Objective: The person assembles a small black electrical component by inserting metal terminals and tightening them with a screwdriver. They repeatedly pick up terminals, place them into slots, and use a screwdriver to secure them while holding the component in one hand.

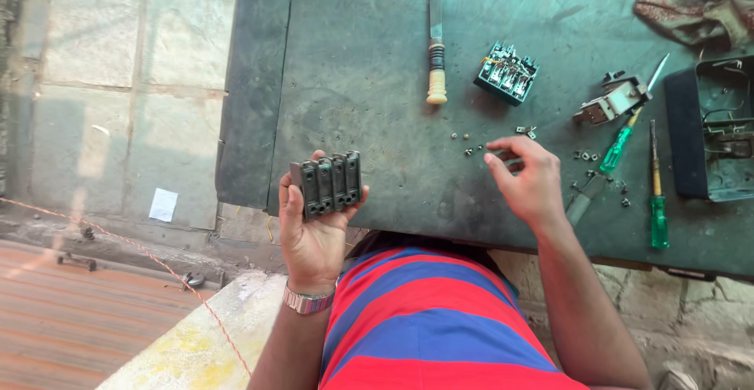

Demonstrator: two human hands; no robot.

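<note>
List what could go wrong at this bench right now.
1. The small screws lie loose on the dark table beside the right hand; a brush of the hand could scatter them, and they would probably be hard to spot.
2. The left hand holds the grey terminal block out over the table edge; a slip would likely drop it to the floor.

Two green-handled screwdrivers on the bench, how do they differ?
The first green screwdriver lies slanted, tip up and right, by a metal bracket part; the second green screwdriver lies almost straight, handle toward the bench's near edge. The first's handle looks shorter and brighter. Both lie untouched, right of the right hand.
</note>
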